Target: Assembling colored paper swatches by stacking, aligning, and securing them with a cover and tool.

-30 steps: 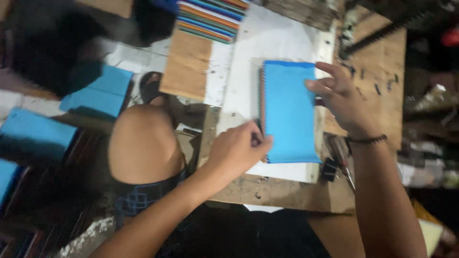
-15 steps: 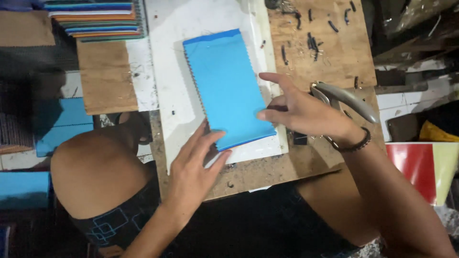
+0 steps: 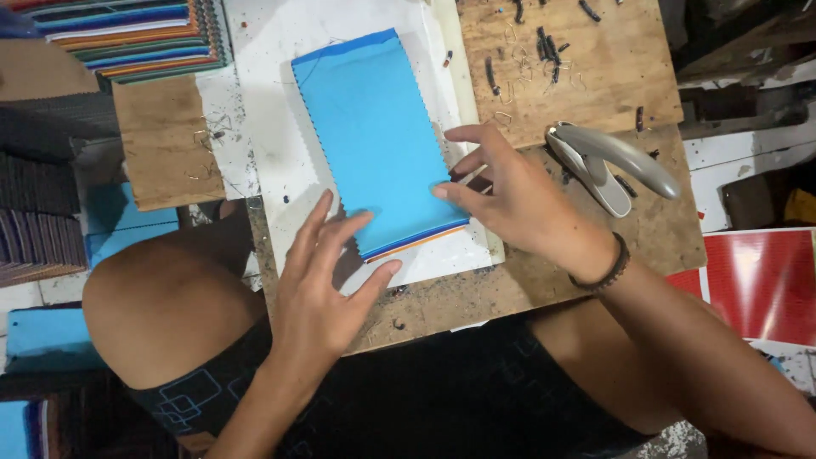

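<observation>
A stack of blue fabric swatches (image 3: 374,136) with zigzag-cut edges lies on a white sheet (image 3: 272,102) over a low wooden board (image 3: 595,246). My left hand (image 3: 327,280) rests flat with fingers spread at the stack's near left corner. My right hand (image 3: 510,200) presses its fingertips on the stack's near right edge; a dark bracelet circles that wrist. Thin orange and white layers show under the blue at the near edge.
A grey stapler (image 3: 608,166) lies right of my right hand. Loose staples and dark bits litter the far wood (image 3: 544,59). A pile of many-coloured swatches (image 3: 127,34) sits far left. Blue pieces (image 3: 127,225) lie on the floor left. A red sheet (image 3: 756,285) is at right.
The view has shifted and moved closer. My left hand has spread flat at the stack's near left corner; my right hand stays on its right edge.
</observation>
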